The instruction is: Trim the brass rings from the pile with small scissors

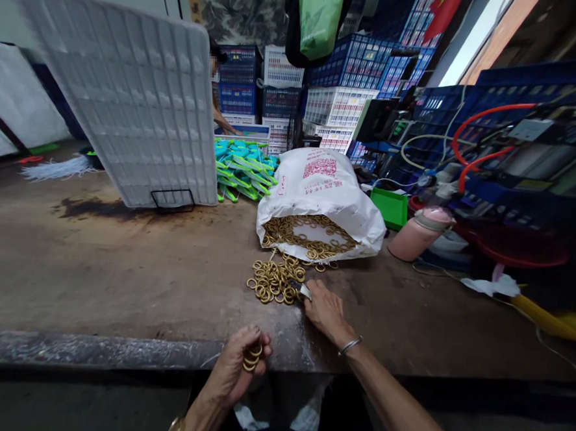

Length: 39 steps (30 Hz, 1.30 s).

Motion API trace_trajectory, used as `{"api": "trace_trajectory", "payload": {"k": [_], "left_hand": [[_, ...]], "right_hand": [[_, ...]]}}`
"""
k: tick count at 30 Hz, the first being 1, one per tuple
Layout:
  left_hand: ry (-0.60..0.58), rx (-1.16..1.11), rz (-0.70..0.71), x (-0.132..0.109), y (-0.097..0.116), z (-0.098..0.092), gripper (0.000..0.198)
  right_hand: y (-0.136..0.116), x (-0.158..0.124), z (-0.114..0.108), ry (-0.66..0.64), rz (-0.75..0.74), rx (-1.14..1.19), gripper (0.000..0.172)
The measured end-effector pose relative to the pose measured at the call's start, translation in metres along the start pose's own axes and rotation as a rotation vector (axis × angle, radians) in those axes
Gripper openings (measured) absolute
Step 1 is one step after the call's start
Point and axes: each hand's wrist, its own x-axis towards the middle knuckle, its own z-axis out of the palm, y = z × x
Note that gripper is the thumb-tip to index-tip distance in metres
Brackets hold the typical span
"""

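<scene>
Several brass-coloured rings (252, 358) sit in the curled fingers of my left hand (236, 363), at the near edge of the table. Farther forward, my right hand (327, 309) is closed on a small tool (305, 291) with a dark tip and a pale, shiny part; its kind is hard to make out. That tip touches the right side of a loose pile of the same rings (273, 282). Behind the pile lies a white woven sack (326, 188) on its side, its mouth facing me, with many more rings inside.
A ribbed white plastic panel (143, 102) leans upright at left on a black wire stand (172, 200). Green and blue plastic pieces (244, 170) are heaped beside the sack. At right stand a pink bottle (421, 233) and a green tray (388, 208). Another person's arm (225, 122) shows behind.
</scene>
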Motion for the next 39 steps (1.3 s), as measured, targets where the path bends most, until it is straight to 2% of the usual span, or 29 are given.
{"api": "trace_trajectory", "payload": {"k": [9, 17, 21, 23, 27, 31, 35, 39], "left_hand": [[0.004, 0.056, 0.021, 0.003, 0.000, 0.004, 0.024], [-0.002, 0.069, 0.014, 0.005, -0.001, 0.002, 0.025], [0.022, 0.122, 0.012, 0.004, -0.001, 0.005, 0.027], [0.027, 0.183, 0.059, 0.005, -0.002, 0.006, 0.032], [0.051, 0.407, 0.207, 0.007, -0.004, 0.009, 0.039], [0.077, 0.507, 0.233, 0.006, 0.001, 0.013, 0.029], [0.108, 0.486, 0.283, 0.003, 0.004, 0.013, 0.026], [0.084, 0.587, 0.433, -0.002, 0.003, 0.013, 0.019]], "right_hand": [[-0.008, -0.017, 0.005, 0.087, -0.006, 0.121, 0.008], [-0.006, -0.019, 0.006, 0.060, 0.033, 0.045, 0.014], [-0.009, -0.022, -0.001, 0.082, -0.028, 0.175, 0.014], [-0.016, -0.026, -0.006, 0.078, -0.096, 0.298, 0.014], [-0.037, -0.035, -0.011, -0.030, -0.227, 0.578, 0.016], [-0.052, -0.044, -0.010, -0.158, -0.253, 0.839, 0.029], [-0.058, -0.047, -0.005, -0.272, -0.130, 1.053, 0.035], [-0.063, -0.050, -0.003, -0.458, 0.065, 1.247, 0.040]]}}
